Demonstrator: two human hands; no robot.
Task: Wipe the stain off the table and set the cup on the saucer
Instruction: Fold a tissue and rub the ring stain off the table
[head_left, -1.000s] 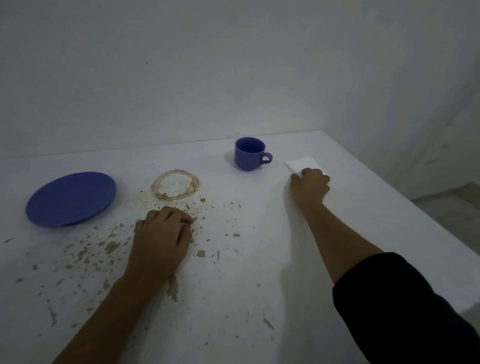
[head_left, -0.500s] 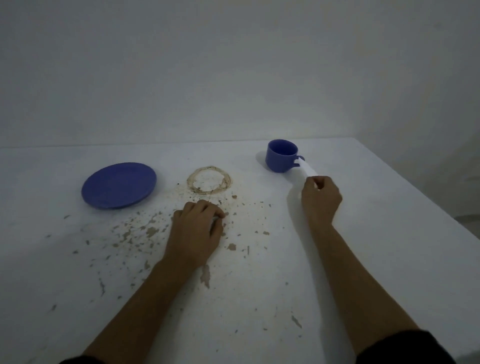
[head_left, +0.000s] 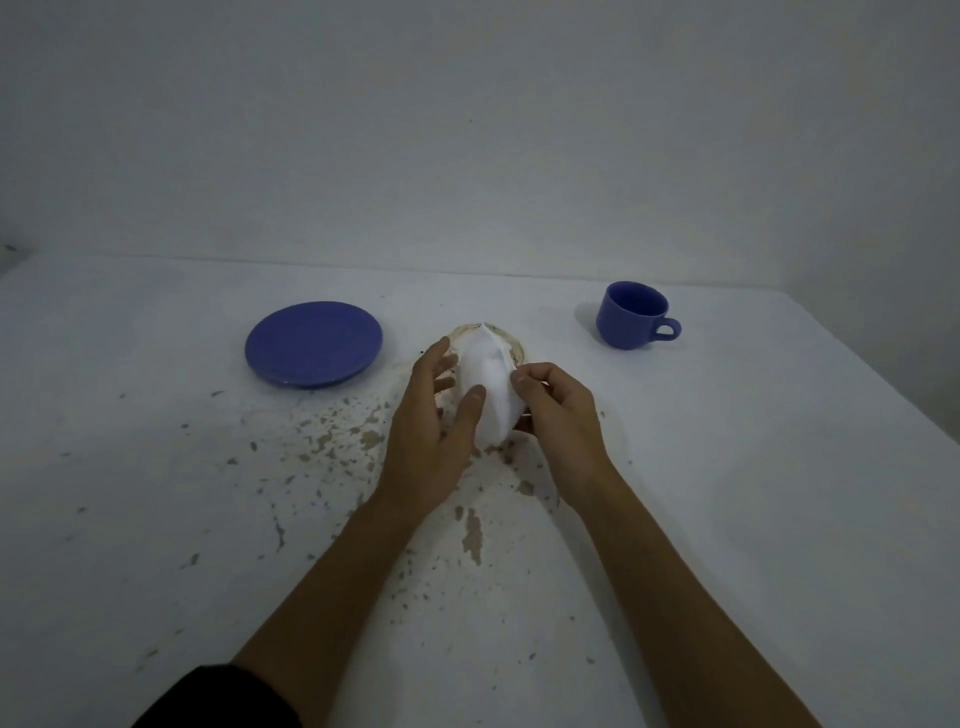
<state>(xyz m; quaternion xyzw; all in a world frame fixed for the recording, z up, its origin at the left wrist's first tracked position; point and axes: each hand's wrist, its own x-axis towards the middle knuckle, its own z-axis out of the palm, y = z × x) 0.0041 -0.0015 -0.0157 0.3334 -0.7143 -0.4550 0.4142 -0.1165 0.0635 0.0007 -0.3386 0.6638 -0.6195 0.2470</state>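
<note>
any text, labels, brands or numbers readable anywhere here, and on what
None can be read.
cup: plain blue, no print showing.
saucer: plain blue, no mark showing.
tissue, held between the left hand and right hand: plain white.
table: only brown stains and chipped spots, no writing.

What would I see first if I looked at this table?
Right in the middle, the left hand and the right hand hold a white tissue over a brown ring stain. A blue saucer lies to the left and a blue cup stands upright to the right. The white table has brownish flecks scattered across the near side.
</note>
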